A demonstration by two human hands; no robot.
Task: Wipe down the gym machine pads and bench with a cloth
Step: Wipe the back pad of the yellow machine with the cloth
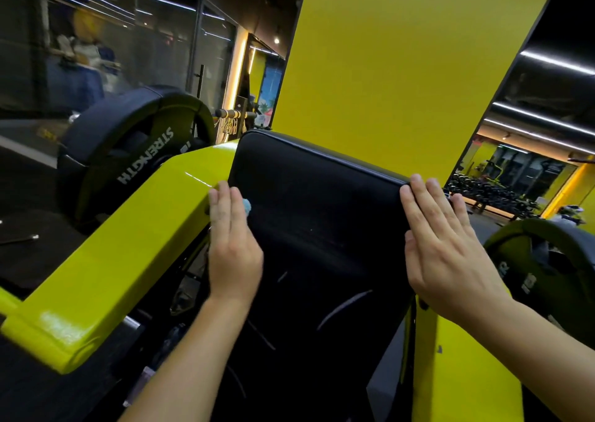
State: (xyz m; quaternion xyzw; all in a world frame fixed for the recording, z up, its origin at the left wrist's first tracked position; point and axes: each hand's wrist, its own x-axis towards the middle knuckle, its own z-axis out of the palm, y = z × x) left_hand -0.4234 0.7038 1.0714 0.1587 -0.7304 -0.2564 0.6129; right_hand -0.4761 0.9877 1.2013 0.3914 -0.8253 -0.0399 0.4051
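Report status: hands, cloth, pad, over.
Left hand presses blue cloth on black pad. Right hand flat on pad's right edge. Nothing obstructing.

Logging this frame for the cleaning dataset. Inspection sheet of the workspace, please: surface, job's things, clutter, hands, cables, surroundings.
Surface: black pad on the machine, tilted; pale streaks on its lower part.
Job's things: blue cloth, only a small bit showing under the left hand.
Clutter: nothing seen on the pad.
Hands: left hand flat, fingers straight, pressing the cloth at the pad's left edge; right hand flat, fingers straight, on the pad's right edge.
Cables: nothing seen for certain.
Surroundings: yellow frame arm to the left; weight plate marked STRENGTH behind it; second plate at right; yellow wall panel; dumbbell rack far right.
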